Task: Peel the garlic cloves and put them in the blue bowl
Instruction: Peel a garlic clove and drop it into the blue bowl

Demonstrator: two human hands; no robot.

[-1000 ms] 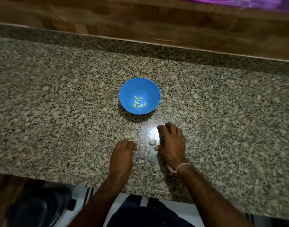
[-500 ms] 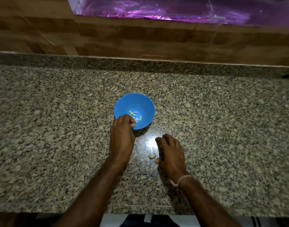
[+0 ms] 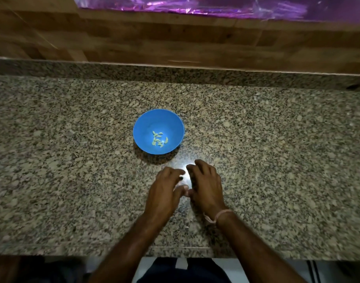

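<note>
The blue bowl point(image 3: 144, 127) stands on the granite counter and holds several small peeled garlic cloves point(image 3: 159, 138) at its bottom. Just in front of it, my left hand point(image 3: 165, 190) and my right hand point(image 3: 205, 186) lie close together on the counter, thumbs almost touching. The right hand's bent fingertips rest on the stone, and I see nothing in it. The left hand's fingers reach toward the gap between the hands. The loose clove that lay there is hidden, so whether the left hand holds it is unclear.
The speckled granite counter point(image 3: 277, 160) runs wide to both sides, with its front edge point(image 3: 52, 251) near my body. A low granite upstand and a wooden wall point(image 3: 175, 41) close off the back. A tiny pale scrap point(image 3: 186, 227) lies near my right wrist.
My left hand has come back from the bowl's rim to the spot beside my right hand. The loose clove that lay between the hands is now covered.
</note>
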